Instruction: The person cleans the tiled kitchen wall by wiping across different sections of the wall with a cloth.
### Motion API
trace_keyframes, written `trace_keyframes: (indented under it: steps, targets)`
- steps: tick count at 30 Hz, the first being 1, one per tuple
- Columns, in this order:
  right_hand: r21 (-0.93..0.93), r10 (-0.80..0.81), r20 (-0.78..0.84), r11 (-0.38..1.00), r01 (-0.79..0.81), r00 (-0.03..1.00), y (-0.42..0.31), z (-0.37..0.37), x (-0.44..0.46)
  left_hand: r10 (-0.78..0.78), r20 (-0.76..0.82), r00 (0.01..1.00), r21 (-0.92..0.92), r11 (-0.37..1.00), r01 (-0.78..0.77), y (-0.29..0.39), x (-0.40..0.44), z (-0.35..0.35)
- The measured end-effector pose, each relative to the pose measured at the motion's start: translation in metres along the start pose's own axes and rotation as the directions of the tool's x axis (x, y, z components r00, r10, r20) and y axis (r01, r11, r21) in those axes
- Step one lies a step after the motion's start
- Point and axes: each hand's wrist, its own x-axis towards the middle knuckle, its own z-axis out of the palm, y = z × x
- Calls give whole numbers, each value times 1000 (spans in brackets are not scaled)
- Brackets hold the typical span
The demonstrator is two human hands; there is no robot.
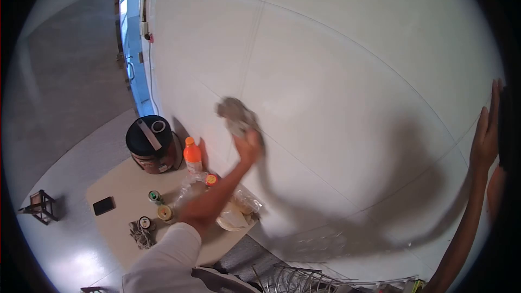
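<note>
My left hand (249, 146) is pressed to the white tiled wall (325, 103), closed round a grey-brown cloth (236, 115) that lies against the surface and is blurred by motion. Far to the right, my right hand (484, 135) is raised with its fingers stretched out, beside a dark edge at the border of the view; whether the palm rests flat there is hard to see. Below my left forearm, clear plastic wrapping (247, 202) and a red-lidded container (211, 179) sit on a beige tabletop (122, 187).
On the tabletop are an orange bottle (192, 154), a black-lidded bucket (153, 146), a phone (103, 205), small tins (164, 212) and a crumpled rag (142, 234). A wire rack (304, 279) stands below the wall. A small stool (40, 206) is at left, near a blue door (135, 70).
</note>
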Motion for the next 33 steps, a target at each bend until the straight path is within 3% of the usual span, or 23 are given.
trace_keyframes:
  steps: [2,3,5,8,9,10,11,12,13,15,18,20,23,25,26,29,30,32,33]
  targets:
    - [103,24,-56,995,-18,998,0,4,-1,21,204,979,-78,997,-6,13,-68,17]
    - [120,27,-69,993,-18,997,4,8,-4,109,133,985,-125,988,-92,62,-86,20]
    - [82,139,21,987,-140,990,28,18,-25,272,337,901,117,938,-327,86,-98,11]
    - [-13,303,151,952,-304,941,66,29,-56,273,388,880,250,888,-386,100,-66,-3]
    - [-44,348,199,937,-347,916,65,29,-54,199,238,951,90,970,-226,85,-61,1]
    - [32,268,142,961,-275,953,65,28,-53,88,100,991,-99,992,-78,59,-53,7]
    - [38,259,143,963,-267,955,67,29,-53,98,71,993,90,991,-104,22,-35,4]
    - [-2,269,155,962,-272,951,70,30,-55,-73,-4,997,42,996,73,8,-9,-1]
    - [-45,279,167,960,-275,946,74,30,-54,-48,-225,973,60,996,63,14,20,-4]
    - [-44,244,136,970,-240,960,76,34,-53,-183,-253,950,-49,983,177,-13,65,-30]
    - [90,262,136,957,-275,955,73,33,-53,-206,-348,915,12,975,224,-10,65,-30]
    - [-24,256,114,967,-255,960,68,30,-52,-155,-337,929,-40,988,150,-5,25,-10]
    - [3,261,112,965,-263,959,63,30,-48,-92,-47,995,-13,996,91,-3,-75,7]
    - [-44,236,110,972,-233,965,76,34,-52,-57,109,992,-197,977,78,44,-113,1]
    - [-98,215,111,974,-204,970,77,31,-48,59,183,981,-104,994,-40,57,-119,-6]
    - [-213,49,46,976,-38,998,75,23,-41,59,192,980,-187,982,-23,50,-90,-15]
    - [-209,37,43,978,-27,998,77,24,-40,12,71,997,-224,975,4,40,-78,-10]
    - [-117,98,93,989,-87,991,80,25,-45,-143,-31,989,-8,990,143,-4,-35,-9]
    - [-118,91,102,990,-79,991,84,26,-48,-153,-28,988,-8,988,153,-11,-7,-14]
